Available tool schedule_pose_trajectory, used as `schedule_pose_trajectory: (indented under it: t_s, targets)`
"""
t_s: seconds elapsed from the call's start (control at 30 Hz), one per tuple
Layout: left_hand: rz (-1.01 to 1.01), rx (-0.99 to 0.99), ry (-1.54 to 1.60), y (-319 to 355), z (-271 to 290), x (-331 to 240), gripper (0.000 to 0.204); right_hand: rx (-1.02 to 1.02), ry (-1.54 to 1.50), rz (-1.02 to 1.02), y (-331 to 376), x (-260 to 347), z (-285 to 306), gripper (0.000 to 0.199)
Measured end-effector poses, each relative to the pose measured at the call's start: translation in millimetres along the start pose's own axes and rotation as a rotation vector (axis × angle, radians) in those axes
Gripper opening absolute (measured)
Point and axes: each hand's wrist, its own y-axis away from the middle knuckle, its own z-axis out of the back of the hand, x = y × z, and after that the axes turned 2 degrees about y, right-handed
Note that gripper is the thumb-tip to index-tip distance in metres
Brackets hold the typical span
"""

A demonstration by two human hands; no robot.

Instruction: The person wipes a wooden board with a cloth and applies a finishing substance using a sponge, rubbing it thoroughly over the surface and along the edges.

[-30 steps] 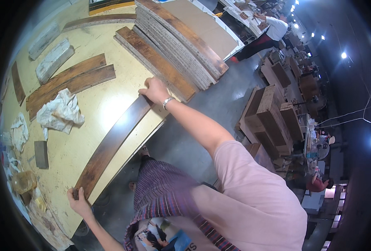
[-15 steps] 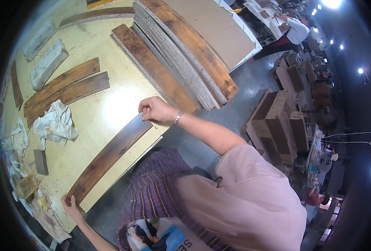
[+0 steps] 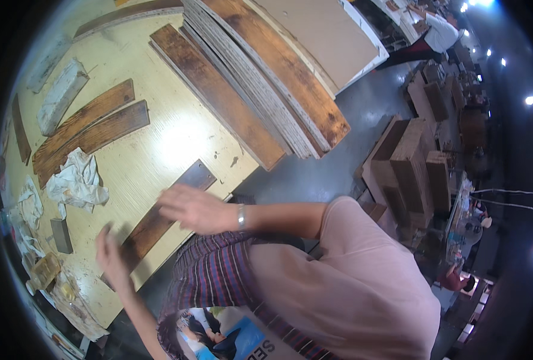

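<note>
A dark brown, slightly curved wooden plank (image 3: 146, 237) lies near the close edge of the pale yellow table (image 3: 158, 114). My right hand (image 3: 199, 210), with a metal band at its wrist, is over the plank's middle, fingers stretched out and somewhat blurred. It hides part of the wood; whether it touches is unclear. By the plank's lower left part, my left hand (image 3: 113, 258) has its fingers extended upward, blurred by motion. Neither hand grips anything.
Stacked curved boards (image 3: 260, 78) stand at the table's far right. Two brown curved strips (image 3: 92, 129), a crumpled white cloth (image 3: 77, 180), a small grey-brown block (image 3: 61, 235) and a whitish wrapped piece (image 3: 62, 96) lie left. Wooden stacks (image 3: 404, 162) stand on the floor.
My right hand has let go of the plank's far end and moved down-left over its middle. My left hand has left the near end and moved up. The view has shifted slightly.
</note>
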Motion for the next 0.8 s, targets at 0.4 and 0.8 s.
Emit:
schedule_pose_trajectory:
  t_s: [0.4,0.8]
  targets:
    - [-0.86,0.149,-0.321,-43.7,-190.3,-76.5,0.012,0.051,0.165,0.0,-13.5,19.6,-93.0,0.052]
    - [-1.015,0.124,-0.377,-50.6,-197.1,-64.5,0.012,0.049,0.075,-0.014,-15.7,19.5,-85.0,0.046]
